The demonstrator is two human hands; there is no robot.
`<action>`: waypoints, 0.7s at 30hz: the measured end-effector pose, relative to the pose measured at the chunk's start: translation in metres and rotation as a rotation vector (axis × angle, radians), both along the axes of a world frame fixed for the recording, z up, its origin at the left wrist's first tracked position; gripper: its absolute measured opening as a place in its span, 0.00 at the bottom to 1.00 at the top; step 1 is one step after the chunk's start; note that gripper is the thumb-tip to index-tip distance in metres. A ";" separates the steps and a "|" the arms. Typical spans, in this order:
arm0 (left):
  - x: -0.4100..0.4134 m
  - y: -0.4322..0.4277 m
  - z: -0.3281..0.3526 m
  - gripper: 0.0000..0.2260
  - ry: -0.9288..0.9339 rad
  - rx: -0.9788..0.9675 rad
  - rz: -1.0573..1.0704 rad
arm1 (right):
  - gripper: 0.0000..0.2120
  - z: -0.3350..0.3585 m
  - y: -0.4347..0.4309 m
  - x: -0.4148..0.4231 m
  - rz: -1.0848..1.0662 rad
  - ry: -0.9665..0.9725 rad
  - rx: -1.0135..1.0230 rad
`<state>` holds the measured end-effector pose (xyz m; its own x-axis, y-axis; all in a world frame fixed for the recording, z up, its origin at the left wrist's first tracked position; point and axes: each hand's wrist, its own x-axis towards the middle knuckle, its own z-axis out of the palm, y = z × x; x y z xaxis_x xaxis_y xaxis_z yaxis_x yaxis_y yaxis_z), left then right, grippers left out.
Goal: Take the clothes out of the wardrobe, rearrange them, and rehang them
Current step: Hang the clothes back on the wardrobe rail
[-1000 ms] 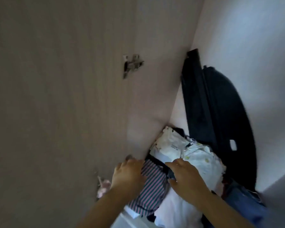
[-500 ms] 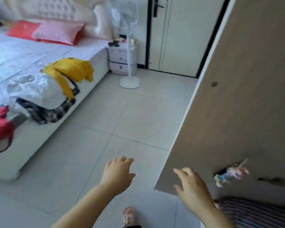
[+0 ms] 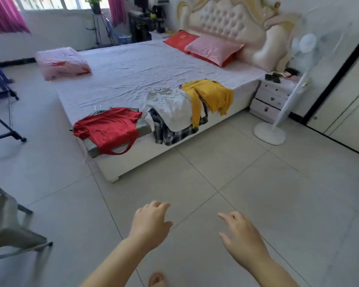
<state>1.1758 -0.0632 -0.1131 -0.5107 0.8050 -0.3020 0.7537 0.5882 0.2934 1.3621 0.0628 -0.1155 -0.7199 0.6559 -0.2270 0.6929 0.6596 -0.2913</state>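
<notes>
Head view: left hand and right hand — fingers loose, both hands holding nothing — over floor.

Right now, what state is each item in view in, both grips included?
left grip, open, holding nothing
right grip, open, holding nothing
red top, spread flat on a corner of the bed
white garment, heaped on the bed
yellow top, draped over it, sleeve hanging down
plaid garment, hanging over the bed's side
nightstand drawers, shut
quilt, folded
</notes>
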 end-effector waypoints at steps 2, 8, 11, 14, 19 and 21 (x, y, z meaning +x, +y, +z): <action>-0.042 0.012 -0.001 0.24 -0.006 0.004 0.040 | 0.23 0.002 0.021 -0.051 0.038 0.000 -0.007; -0.160 0.050 0.009 0.23 -0.002 0.052 0.168 | 0.23 0.010 0.073 -0.193 0.160 -0.016 0.011; -0.209 0.067 0.005 0.23 -0.009 0.055 0.230 | 0.23 0.008 0.097 -0.251 0.224 -0.033 0.001; -0.261 0.085 -0.006 0.23 -0.017 0.053 0.302 | 0.23 0.001 0.129 -0.312 0.287 -0.046 -0.011; -0.356 0.125 -0.021 0.24 -0.008 0.051 0.462 | 0.23 -0.011 0.194 -0.432 0.412 -0.043 -0.011; -0.394 0.142 -0.018 0.24 -0.011 0.053 0.539 | 0.23 -0.010 0.218 -0.480 0.471 -0.054 -0.013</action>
<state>0.7821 0.0784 -0.1313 -0.8527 0.4436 -0.2760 0.3455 0.8750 0.3390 0.8819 0.2811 -0.1257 -0.9254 0.2575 -0.2781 0.3333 0.9022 -0.2737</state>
